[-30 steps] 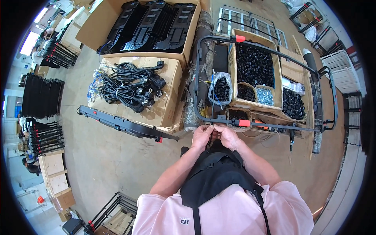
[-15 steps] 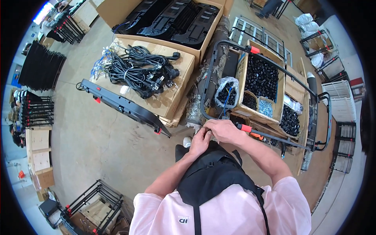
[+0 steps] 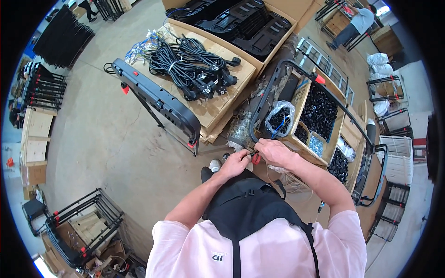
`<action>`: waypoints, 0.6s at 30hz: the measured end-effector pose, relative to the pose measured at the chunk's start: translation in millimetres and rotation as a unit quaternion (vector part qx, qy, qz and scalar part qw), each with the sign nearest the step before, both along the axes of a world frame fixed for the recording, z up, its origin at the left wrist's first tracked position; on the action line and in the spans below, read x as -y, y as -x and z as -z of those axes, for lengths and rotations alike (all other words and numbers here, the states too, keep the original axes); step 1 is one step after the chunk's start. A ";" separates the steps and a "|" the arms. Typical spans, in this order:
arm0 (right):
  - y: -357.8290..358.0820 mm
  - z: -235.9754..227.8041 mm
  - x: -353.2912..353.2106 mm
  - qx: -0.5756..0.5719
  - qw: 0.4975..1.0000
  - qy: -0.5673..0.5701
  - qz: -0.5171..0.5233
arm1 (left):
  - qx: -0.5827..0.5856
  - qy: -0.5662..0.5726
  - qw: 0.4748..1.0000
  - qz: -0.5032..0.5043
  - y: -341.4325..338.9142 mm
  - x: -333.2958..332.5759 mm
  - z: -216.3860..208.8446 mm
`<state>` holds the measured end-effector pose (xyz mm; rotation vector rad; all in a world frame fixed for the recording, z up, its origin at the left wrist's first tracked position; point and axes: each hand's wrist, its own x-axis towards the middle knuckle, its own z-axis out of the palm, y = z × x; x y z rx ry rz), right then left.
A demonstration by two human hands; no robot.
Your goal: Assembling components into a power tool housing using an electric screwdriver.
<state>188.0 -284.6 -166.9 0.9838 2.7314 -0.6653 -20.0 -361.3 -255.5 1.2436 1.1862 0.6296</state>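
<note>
Meanwhile, the whole workshop view has swung round in the past second, carrying cartons and benches rightward across the picture, while the hands, pressed together then, now show a narrow gap; the close fingertip work appears to go on unbroken. Just beyond the hands, the rounded corner of a black tubular frame (image 3: 254,126) comes down close to the right fingers, though contact cannot be made out. Farther off, ahead of the left hand, an open carton (image 3: 303,19) of black moulded parts stands behind a flat-topped carton (image 3: 237,96), which bears a heap of black power cables (image 3: 194,69); a long dark panel (image 3: 157,103) leans nearer, to the left of both hands. Beyond the right hand sits a tan tray (image 3: 303,148) of small black pieces, with a clear plastic bag (image 3: 291,111) beside it. At the centre, the left hand (image 3: 235,162) is closed in a pinch on a slim dark piece (image 3: 252,154) that lies between the two hands. The right hand (image 3: 274,152) is curled over the far side, its fingertips hidden, its grip impossible to tell. Just beneath shows a small red part (image 3: 256,159), perhaps held, perhaps merely behind.
</note>
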 end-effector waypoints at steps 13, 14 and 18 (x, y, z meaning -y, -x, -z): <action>0.1 12.0 1.7 -0.213 0.976 0.022 0.037 | 0.068 0.101 0.993 0.009 0.1 -9.7 16.7; 0.2 11.8 1.9 -0.223 0.974 0.009 0.028 | 0.077 0.091 0.993 0.001 -0.6 -9.6 15.4; 2.1 11.7 1.4 -0.235 0.972 0.003 0.014 | 0.095 0.095 0.991 -0.013 -1.5 -8.6 17.5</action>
